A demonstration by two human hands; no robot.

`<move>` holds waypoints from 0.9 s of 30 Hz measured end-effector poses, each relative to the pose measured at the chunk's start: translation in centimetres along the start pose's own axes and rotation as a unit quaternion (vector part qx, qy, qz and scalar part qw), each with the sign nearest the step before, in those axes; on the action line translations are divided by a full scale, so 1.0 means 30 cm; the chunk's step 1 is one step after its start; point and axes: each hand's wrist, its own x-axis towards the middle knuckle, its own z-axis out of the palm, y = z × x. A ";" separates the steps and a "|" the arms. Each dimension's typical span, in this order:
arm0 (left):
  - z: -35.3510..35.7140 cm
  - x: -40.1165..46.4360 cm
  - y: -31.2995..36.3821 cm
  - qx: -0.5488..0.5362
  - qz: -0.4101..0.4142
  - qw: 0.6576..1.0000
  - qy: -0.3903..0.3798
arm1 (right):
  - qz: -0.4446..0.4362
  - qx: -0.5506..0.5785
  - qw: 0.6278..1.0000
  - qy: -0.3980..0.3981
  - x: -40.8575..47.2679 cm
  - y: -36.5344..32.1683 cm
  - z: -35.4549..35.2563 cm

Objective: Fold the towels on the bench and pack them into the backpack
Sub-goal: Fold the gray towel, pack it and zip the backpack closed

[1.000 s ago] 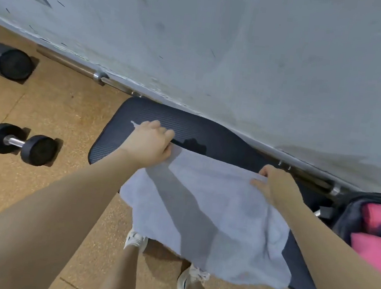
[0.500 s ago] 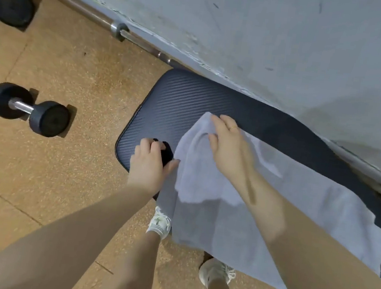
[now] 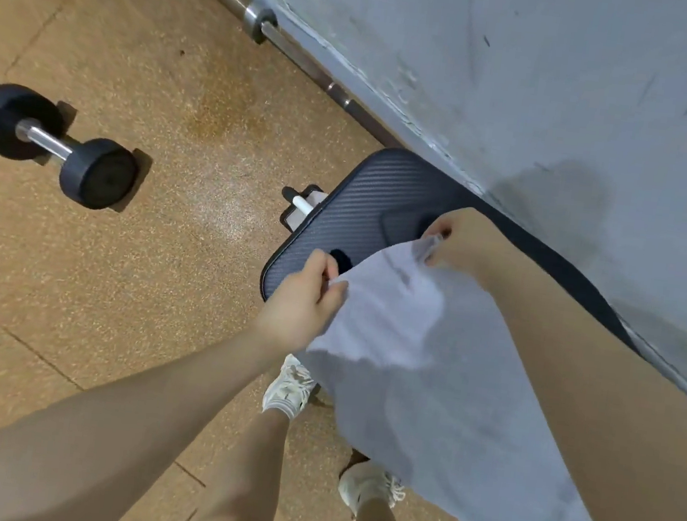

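Moved: white towel (image 3: 417, 382) lifted off bench (image 3: 366, 202) end, corners raised
Left hand (image 3: 302, 303): pinching near corner
Right hand (image 3: 461, 242): pinching far corner

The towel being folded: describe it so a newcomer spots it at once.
Find the dark ribbed bench against the grey wall. Draped over its near edge is the towel, pinched by the left hand and right hand. It is the only pale cloth here.

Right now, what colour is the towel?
Pale lavender-grey towel, plain, seen in the head view.
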 end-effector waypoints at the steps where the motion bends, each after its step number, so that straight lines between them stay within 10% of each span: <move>1: -0.037 0.008 0.000 0.021 0.011 1.000 0.011 | -0.008 0.024 0.999 0.025 0.008 -0.014 -0.012; 8: -0.144 0.107 0.002 0.185 -0.019 0.975 0.121 | -0.135 0.084 0.974 0.159 0.036 -0.101 0.076; 19: 0.336 -0.056 0.066 0.348 0.290 0.891 0.000 | 0.133 0.051 0.979 0.144 -0.432 0.545 0.203; 27: 0.842 -0.274 0.216 0.373 0.351 0.842 -0.172 | 0.243 0.132 0.944 0.182 -0.713 1.057 0.268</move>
